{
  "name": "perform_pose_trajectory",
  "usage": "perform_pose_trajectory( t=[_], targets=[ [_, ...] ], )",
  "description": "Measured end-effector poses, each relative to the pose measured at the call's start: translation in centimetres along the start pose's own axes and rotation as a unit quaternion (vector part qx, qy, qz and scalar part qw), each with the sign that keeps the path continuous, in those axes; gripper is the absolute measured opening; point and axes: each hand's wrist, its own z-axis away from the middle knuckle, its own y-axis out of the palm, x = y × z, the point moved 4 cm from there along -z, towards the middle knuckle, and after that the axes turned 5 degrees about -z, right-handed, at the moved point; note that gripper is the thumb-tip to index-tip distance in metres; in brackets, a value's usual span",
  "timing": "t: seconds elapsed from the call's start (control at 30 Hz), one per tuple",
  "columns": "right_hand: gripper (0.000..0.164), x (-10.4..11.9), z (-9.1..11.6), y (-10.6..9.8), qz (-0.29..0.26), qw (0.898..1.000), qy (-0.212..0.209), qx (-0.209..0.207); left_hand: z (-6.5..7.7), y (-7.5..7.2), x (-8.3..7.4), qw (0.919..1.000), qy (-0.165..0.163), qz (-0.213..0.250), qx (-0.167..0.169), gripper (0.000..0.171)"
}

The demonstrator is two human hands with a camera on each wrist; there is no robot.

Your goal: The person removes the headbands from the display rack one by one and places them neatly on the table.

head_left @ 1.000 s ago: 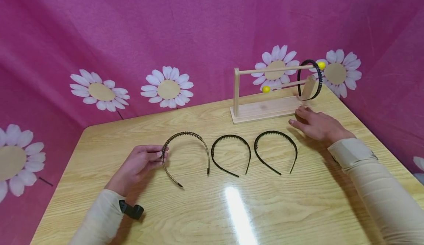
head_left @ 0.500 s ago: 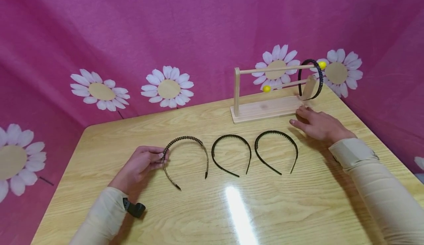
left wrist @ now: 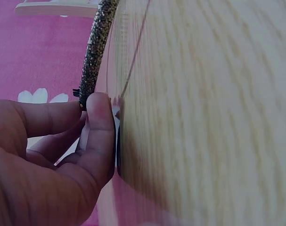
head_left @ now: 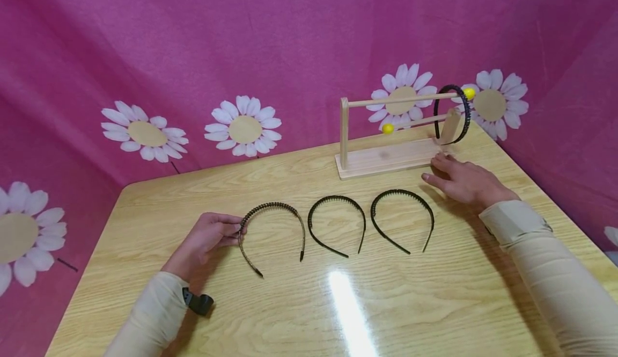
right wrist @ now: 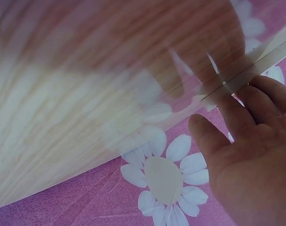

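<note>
Nearest, a small black device [head_left: 199,303] sits at the left wrist, above a wood-grain table [head_left: 270,319]. The left hand [head_left: 208,237] pinches a glittery headband [left wrist: 93,59] between thumb and fingers, on the left of its arch. Two black headbands [head_left: 336,198] lie between it and the right hand [head_left: 465,182], whose fingers lie extended, thumb apart, at the near right corner of a wooden rack [head_left: 386,158]. The rack has two rods [head_left: 405,100] and two yellow knobs [head_left: 388,129]; one dark headband [head_left: 466,118] hangs on its upper rod, beside the knob, making four headbands altogether. Behind hangs a pink curtain [head_left: 299,24] with white flowers [head_left: 245,130].
</note>
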Motion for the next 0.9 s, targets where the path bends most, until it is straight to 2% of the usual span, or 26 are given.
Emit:
perform_pose_trajectory(
  t=[0.2, 0.33, 0.5, 0.7, 0.83, 0.9],
  targets=[
    [0.064, -0.1, -0.2, -0.1, 0.001, 1.0, -0.01, -0.011, -0.1, -0.3, -0.3, 0.9984, -0.018, -0.035, -0.041, 0.032],
    [0.062, -0.1, -0.2, 0.0, 0.002, 1.0, -0.013, -0.015, 0.0, -0.6, -0.5, 0.9947, -0.007, -0.087, -0.055, 0.028],
    [0.064, 0.0, -0.1, 0.1, 0.003, 1.0, -0.017, -0.018, 0.2, -1.2, -0.8, 0.9854, 0.013, -0.153, -0.074, 0.025],
    [0.069, 0.1, 0.0, 0.0, 0.005, 1.0, -0.013, -0.02, -0.3, -1.3, -1.5, 0.9818, 0.015, -0.168, -0.086, 0.03],
    [0.064, 0.1, 0.1, -0.2, -0.002, 1.0, -0.011, -0.023, -1.0, -0.4, -3.0, 0.9806, 0.02, -0.177, -0.082, 0.034],
    [0.065, 0.1, 0.1, -0.3, -0.005, 1.0, -0.009, -0.021, -1.4, 0.3, -3.8, 0.9825, 0.027, -0.167, -0.078, 0.035]
  ],
)
